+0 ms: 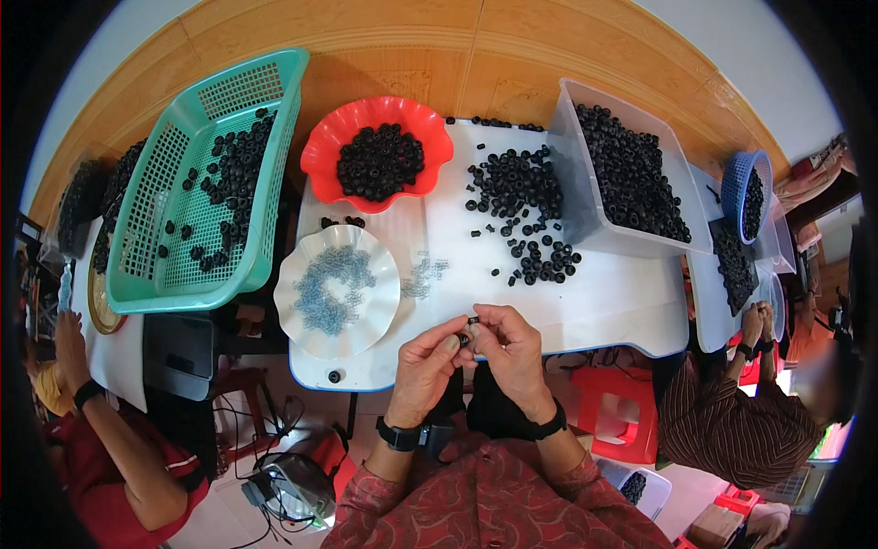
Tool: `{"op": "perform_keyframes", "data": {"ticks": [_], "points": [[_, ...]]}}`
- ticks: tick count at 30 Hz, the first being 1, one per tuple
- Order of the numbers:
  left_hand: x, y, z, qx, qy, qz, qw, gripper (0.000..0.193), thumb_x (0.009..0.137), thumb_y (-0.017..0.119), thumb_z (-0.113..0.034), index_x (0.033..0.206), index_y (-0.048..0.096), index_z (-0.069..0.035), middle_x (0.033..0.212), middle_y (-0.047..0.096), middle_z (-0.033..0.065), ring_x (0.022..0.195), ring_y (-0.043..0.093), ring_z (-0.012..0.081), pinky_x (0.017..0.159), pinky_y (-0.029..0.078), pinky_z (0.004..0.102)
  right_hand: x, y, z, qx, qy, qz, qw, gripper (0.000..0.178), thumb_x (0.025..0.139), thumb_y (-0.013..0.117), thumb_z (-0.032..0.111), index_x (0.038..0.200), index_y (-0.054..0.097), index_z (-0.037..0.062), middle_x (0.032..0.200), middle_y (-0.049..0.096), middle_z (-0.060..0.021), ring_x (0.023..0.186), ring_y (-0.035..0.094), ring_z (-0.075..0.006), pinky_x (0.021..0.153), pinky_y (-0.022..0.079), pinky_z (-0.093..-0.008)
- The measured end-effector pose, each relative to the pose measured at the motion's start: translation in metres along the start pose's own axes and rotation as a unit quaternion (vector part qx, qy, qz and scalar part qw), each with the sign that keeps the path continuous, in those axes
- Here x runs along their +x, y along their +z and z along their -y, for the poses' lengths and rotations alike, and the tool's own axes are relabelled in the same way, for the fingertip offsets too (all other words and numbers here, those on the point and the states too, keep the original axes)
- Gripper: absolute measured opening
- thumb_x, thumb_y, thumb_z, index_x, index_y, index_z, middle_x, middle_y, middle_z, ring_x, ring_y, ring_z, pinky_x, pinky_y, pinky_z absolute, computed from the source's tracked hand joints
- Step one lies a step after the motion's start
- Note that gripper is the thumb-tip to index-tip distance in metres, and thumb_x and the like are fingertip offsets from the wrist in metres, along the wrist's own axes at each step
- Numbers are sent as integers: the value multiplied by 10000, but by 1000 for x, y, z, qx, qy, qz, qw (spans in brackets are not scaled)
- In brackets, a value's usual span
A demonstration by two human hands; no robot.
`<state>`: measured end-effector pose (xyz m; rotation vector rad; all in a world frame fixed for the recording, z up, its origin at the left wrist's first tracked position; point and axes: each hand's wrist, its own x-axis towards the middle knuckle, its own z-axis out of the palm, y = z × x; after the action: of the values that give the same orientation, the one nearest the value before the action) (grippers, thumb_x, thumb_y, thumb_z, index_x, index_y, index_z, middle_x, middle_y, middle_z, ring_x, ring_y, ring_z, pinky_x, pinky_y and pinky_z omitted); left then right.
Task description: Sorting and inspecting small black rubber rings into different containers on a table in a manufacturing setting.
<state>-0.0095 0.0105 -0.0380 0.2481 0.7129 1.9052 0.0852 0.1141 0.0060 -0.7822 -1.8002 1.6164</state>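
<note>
Pinching small round black pieces (pixel 463 339) at a white table

Holds one piece low in the centre of the frame, between the narrowed thumb and fingers of the bare left hand (pixel 425 368). Brings the bare right hand (pixel 515 360) close beside it, fingertips drawn narrow at a second black piece (pixel 473 320) just above; cannot tell whether gripping that one with the right hand alone. Works at the near edge of the white, blue-edged table (pixel 622 311). Has left of centre a white scalloped plate (pixel 289 263) of small clear bluish pieces (pixel 334 306), and above that a red wavy-rimmed bowl (pixel 316 151) full of black pieces. Has above the hands a loose scatter of black pieces (pixel 517 178), beside a translucent plastic box (pixel 631 238) of more, upper right. Has at upper left a green openwork plastic basket (pixel 183 301), partly covered inside with black pieces.
</note>
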Motion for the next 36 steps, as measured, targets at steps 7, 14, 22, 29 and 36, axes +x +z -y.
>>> {"op": "perform_keyframes", "data": {"ticks": [7,14,22,29,36], "points": [[2,0,1,-7,4,13,1000,303,971,544,-72,1258,586,16,1035,659,109,857,630,174,775,546,326,1,-4,-7,75,60,2,995,158,918,615,4,1071,621,-35,880,654,-52,714,611,-75,644,512,-216],[1,1,-1,-10,3,3,1000,280,971,544,-74,1228,603,20,1022,664,116,872,634,187,776,547,333,1,-4,-4,131,59,4,990,168,910,638,17,1074,666,-9,855,676,-33,755,610,-75,691,510,-214],[0,-1,1,-11,7,7,1000,274,973,542,-76,1221,605,22,1043,660,119,878,628,190,781,545,332,-1,-4,-2,140,96,-1,986,159,911,639,20,1065,665,-14,864,679,-36,752,609,-76,693,514,-216],[1,0,-2,-43,4,9,999,260,972,545,-75,1201,597,34,1055,654,118,856,629,177,789,542,316,-4,-5,3,160,72,21,984,141,907,613,-24,1042,651,-35,965,631,-57,825,636,-122,758,531,-251],[0,-2,-1,-89,6,10,996,248,971,544,-73,1187,595,37,1058,648,117,851,638,167,792,547,314,-7,-2,4,155,41,35,986,160,893,604,-63,1046,647,-46,1007,581,-57,848,628,-133,779,524,-258]]}}
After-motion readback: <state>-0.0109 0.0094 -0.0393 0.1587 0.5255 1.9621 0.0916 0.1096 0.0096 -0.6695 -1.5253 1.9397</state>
